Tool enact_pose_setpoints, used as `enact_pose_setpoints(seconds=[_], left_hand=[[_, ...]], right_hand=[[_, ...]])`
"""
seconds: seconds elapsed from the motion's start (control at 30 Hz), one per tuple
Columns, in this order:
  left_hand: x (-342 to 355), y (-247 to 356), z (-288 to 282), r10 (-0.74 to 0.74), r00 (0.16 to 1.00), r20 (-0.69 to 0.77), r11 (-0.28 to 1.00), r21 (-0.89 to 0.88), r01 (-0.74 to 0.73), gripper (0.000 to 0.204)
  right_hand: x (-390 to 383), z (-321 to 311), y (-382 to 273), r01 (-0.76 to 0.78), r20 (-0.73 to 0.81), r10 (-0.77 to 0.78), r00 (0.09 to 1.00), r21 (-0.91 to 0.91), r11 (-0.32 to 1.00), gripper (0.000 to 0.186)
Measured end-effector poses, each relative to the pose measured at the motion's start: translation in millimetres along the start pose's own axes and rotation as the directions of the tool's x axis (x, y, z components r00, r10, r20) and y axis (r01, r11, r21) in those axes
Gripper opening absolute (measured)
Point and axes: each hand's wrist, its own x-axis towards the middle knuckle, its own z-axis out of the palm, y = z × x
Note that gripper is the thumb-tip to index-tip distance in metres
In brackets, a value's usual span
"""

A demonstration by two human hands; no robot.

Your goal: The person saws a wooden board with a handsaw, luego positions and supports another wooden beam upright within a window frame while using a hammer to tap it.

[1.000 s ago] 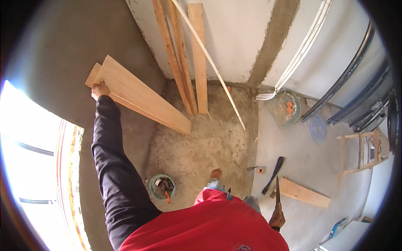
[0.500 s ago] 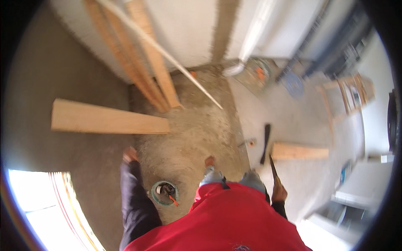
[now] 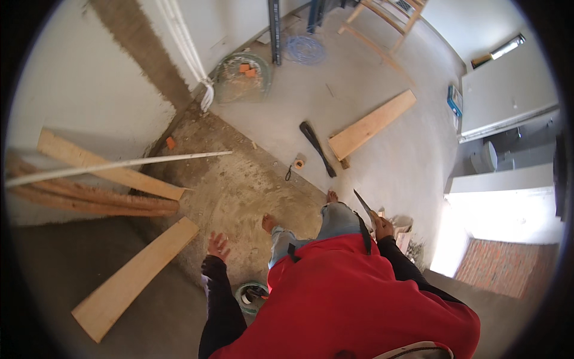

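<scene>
I could see the right hand (image 3: 383, 230) wrapped round a handsaw (image 3: 363, 205), slim, grey-bladed and tapering to a point, above the pale floor (image 3: 397, 149). The left hand (image 3: 218, 246) hung, fingers spread, near a smooth, light-coloured plank (image 3: 136, 279) propped at the rough floor's (image 3: 206, 185) edge.

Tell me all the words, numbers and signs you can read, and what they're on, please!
No words, numbers or signs can be read.
Flat blue-and-white rectangular package: pale marks, too small and blurred to read.
Small round orange item with a black strap: too small to make out any print.
Tapered grey-bladed handsaw in the right hand: no lettering visible.
</scene>
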Motion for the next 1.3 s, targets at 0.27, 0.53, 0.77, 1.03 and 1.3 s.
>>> enact_pose_setpoints(seconds=[0.27,0.53,0.77,1.03,1.3], left_hand=[[73.7,-126.3,149.5,-0.388,0.895,0.219,0.652,0.751,0.099,0.059],[169.7,-95.0,378.8,-0.631,0.776,-0.012,0.285,0.927,0.246,0.058],[392.1,-200.2,604.6,0.038,0.942,0.334,0.113,0.935,-0.336,0.065],[649.7,-325.4,742.1,0.104,0.986,-0.132,0.485,0.872,0.066,0.088],[622.5,-359.0,768.1,-0.12,0.992,-0.039,0.925,0.359,0.126,0.045]], right_hand=[[73.0,-4.5,60.2,-0.242,-0.085,0.258,0.962,0.164,0.956,0.038],[274.9,11.7,146.6,-0.323,0.099,0.314,0.944,0.089,0.942,0.051],[463.4,168.2,278.0,-0.136,0.122,0.144,0.982,-0.071,0.988,0.071],[538.6,328.4,389.3,-0.047,0.209,0.075,0.975,-0.136,0.99,0.086],[544.1,382.5,468.6,-0.066,0.427,0.127,0.895,-0.156,0.986,0.093]])
